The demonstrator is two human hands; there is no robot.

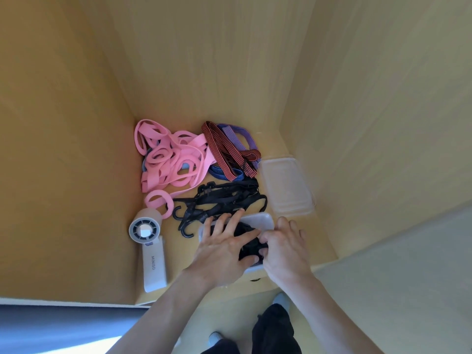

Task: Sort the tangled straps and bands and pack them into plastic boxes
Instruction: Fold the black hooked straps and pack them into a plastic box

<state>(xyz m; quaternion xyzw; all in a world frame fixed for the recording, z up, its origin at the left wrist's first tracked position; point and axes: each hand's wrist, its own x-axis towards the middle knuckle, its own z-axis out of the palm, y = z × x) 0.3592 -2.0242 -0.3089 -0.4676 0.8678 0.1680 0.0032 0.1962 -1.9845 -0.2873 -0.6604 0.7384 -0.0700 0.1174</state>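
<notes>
A clear plastic box (260, 219) sits at the near edge of the wooden surface with a bundle of black straps (249, 241) inside. My left hand (224, 246) lies flat with spread fingers over the box's left side, pressing on the bundle. My right hand (286, 249) curls its fingers round the bundle's right side. More black straps with hooks (224, 198) lie just behind the box. A heap of pink bands (171, 159) fills the back left. Red-black straps (224, 152), blue straps (222, 173) and purple straps (240, 136) lie tangled at the back.
A second clear plastic box (287, 185) stands at the right against the wooden side wall. A white handheld fan (149, 249) lies at the front left. Wooden walls close in the surface on the left, back and right.
</notes>
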